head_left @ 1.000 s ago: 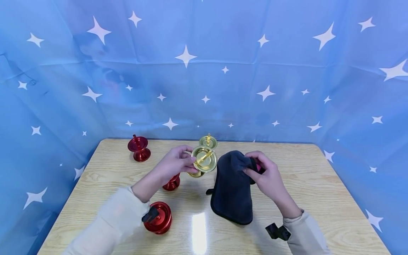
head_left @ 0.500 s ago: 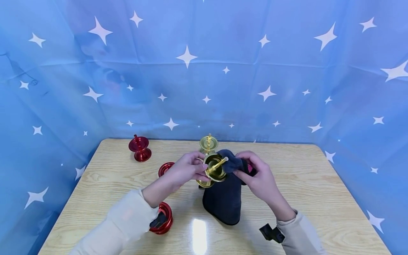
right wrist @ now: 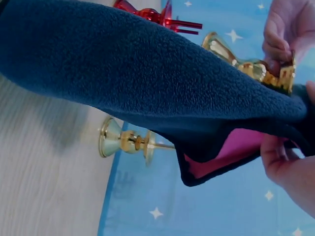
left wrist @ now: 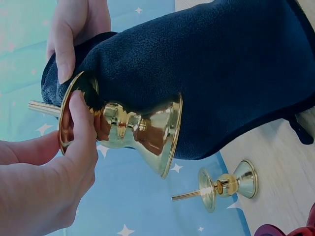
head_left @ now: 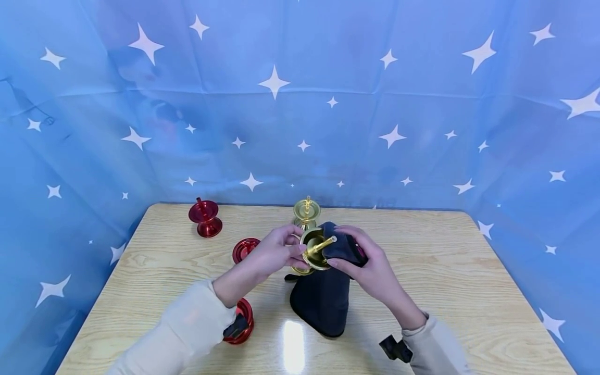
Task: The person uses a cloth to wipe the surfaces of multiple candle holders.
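My left hand (head_left: 278,251) pinches the rim of a shiny gold candlestick (head_left: 313,251), which is tilted above the table with its spike pointing toward the head camera. In the left wrist view, the fingers (left wrist: 81,132) lie on the dish and the flared base faces away. My right hand (head_left: 372,265) grips a thick navy cloth (head_left: 323,307) with black edging and presses its upper part to the dish's right side. The cloth hangs down; a pink inner side (right wrist: 231,150) shows in the right wrist view. Part of the candlestick is covered by the cloth.
A second gold candlestick (head_left: 307,210) stands near the table's back edge. To the left are red candlesticks: one at the back (head_left: 205,219), a middle one (head_left: 245,249) partly behind the left arm, and a front one (head_left: 244,320). A blue star-patterned curtain (head_left: 422,104) encloses the table.
The left hand has moved right and tipped the candlestick's dish forward. The right hand has come left with the cloth, from beside the candlestick to against its dish.
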Demonstrator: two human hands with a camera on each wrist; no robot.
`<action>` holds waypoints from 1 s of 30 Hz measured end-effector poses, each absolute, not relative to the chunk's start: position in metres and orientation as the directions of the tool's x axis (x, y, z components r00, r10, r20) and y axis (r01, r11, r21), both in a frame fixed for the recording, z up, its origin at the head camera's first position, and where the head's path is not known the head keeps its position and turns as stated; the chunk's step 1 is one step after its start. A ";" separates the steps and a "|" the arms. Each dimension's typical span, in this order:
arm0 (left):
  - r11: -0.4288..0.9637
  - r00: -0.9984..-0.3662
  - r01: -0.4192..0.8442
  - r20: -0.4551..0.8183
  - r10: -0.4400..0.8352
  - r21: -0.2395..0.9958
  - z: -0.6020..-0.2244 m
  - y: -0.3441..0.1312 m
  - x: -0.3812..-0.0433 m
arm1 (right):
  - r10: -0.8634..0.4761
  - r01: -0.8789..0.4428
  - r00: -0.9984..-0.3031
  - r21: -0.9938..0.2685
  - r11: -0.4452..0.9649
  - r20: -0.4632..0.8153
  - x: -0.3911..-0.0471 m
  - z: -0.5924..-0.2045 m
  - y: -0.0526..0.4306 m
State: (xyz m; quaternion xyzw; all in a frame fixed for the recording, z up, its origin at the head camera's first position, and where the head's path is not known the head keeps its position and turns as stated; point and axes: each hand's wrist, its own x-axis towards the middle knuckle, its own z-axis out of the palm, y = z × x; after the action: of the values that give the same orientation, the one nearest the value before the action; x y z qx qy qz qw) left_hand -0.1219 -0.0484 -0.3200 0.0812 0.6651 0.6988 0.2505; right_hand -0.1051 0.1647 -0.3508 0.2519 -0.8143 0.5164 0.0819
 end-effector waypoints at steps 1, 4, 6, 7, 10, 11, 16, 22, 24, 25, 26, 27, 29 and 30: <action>0.013 -0.862 -0.240 -0.219 0.458 0.971 -0.320 -0.048 -0.122 | -0.324 -0.488 -0.863 -0.803 0.341 0.387 -0.105 -0.352 0.164; 0.009 -0.858 -0.248 -0.224 0.462 0.969 -0.322 -0.047 -0.122 | -0.320 -0.486 -0.866 -0.801 0.349 0.385 -0.104 -0.354 0.164; 0.008 -0.857 -0.247 -0.222 0.465 0.969 -0.323 -0.047 -0.122 | -0.323 -0.495 -0.860 -0.798 0.343 0.395 -0.103 -0.354 0.163; 0.008 -0.856 -0.247 -0.222 0.466 0.969 -0.323 -0.047 -0.122 | -0.329 -0.500 -0.856 -0.798 0.337 0.398 -0.103 -0.354 0.163; 0.017 -0.855 -0.248 -0.227 0.467 0.969 -0.324 -0.047 -0.122 | -0.346 -0.506 -0.850 -0.799 0.325 0.397 -0.102 -0.354 0.163; 0.023 -0.855 -0.246 -0.228 0.465 0.969 -0.324 -0.046 -0.121 | -0.349 -0.502 -0.851 -0.802 0.323 0.392 -0.102 -0.355 0.163; 0.065 -0.869 -0.196 -0.204 0.451 0.978 -0.326 -0.042 -0.118 | -0.329 -0.458 -0.876 -0.818 0.348 0.351 -0.099 -0.356 0.160; 0.099 -0.869 -0.162 -0.189 0.456 0.982 -0.328 -0.039 -0.115 | -0.313 -0.433 -0.890 -0.831 0.350 0.332 -0.099 -0.357 0.155; 0.099 -0.867 -0.164 -0.191 0.459 0.981 -0.329 -0.039 -0.115 | -0.304 -0.437 -0.889 -0.831 0.346 0.341 -0.099 -0.357 0.154; 0.100 -0.867 -0.165 -0.193 0.459 0.981 -0.330 -0.039 -0.116 | -0.298 -0.439 -0.890 -0.830 0.344 0.346 -0.100 -0.357 0.154; 0.100 -0.866 -0.167 -0.195 0.460 0.981 -0.331 -0.039 -0.116 | -0.291 -0.440 -0.890 -0.830 0.343 0.352 -0.100 -0.357 0.154; 0.099 -0.866 -0.170 -0.196 0.461 0.981 -0.332 -0.038 -0.116 | -0.283 -0.441 -0.891 -0.831 0.341 0.356 -0.100 -0.358 0.154; 0.091 -0.864 -0.177 -0.199 0.463 0.980 -0.333 -0.038 -0.117 | -0.266 -0.435 -0.895 -0.835 0.336 0.359 -0.101 -0.358 0.154; 0.087 -0.863 -0.182 -0.201 0.464 0.979 -0.333 -0.038 -0.118 | -0.258 -0.428 -0.898 -0.840 0.333 0.356 -0.101 -0.359 0.154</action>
State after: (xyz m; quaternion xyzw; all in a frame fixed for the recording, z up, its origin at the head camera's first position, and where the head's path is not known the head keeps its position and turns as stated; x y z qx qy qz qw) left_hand -0.1175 -0.0377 -0.3334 0.1012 0.6967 0.6679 0.2416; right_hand -0.1013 0.1539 -0.3586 0.2111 -0.8126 0.5375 0.0794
